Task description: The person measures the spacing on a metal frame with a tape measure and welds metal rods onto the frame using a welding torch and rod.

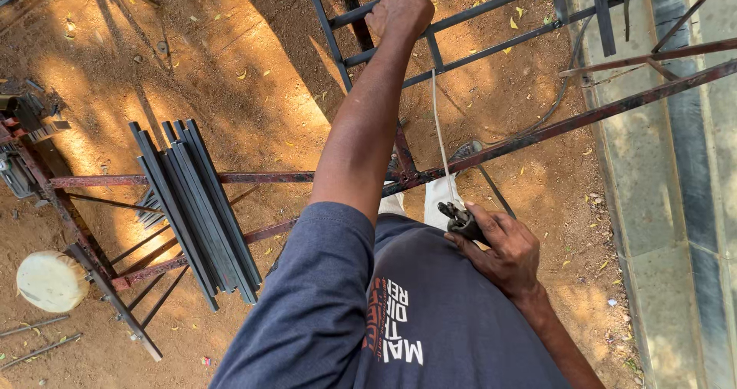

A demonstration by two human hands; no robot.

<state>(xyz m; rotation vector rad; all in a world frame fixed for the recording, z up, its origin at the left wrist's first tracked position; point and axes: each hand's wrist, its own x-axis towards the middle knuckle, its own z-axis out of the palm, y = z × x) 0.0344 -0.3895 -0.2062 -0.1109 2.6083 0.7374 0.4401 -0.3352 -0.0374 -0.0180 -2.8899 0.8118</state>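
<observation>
Ahead of my chest, my left hand (400, 9) is stretched out at arm's length and clenched around a bar of the dark grey welded steel grille (461, 21), which stands on the reddish dirt ground (253, 67). My grip is firm, fingers wrapped over one of its crossbars. Close against my stomach, my right hand (503, 251) grasps a black welding electrode holder (463, 222), and a thin pale welding rod (439, 140) rises from its clamp toward the grille, its tip ending just below the bars near my left wrist.

Below my left forearm a long rusty red steel frame rail (583, 117) runs slantwise, passing between my two hands. Off to the left of my left elbow, a bundle of dark grey steel strips (196, 205) lies stacked across a rusty red steel stand (100, 266), apart from both hands. Farther out on that side sits a round pale drum-like object (51, 281); I cannot tell what it is.

As I judge it, the grille already has several crossbars fixed in place, so part of the joining looks done. The rod is not touching metal and I see no arc, so no weld is under way, and the stacked strips sit unused.
</observation>
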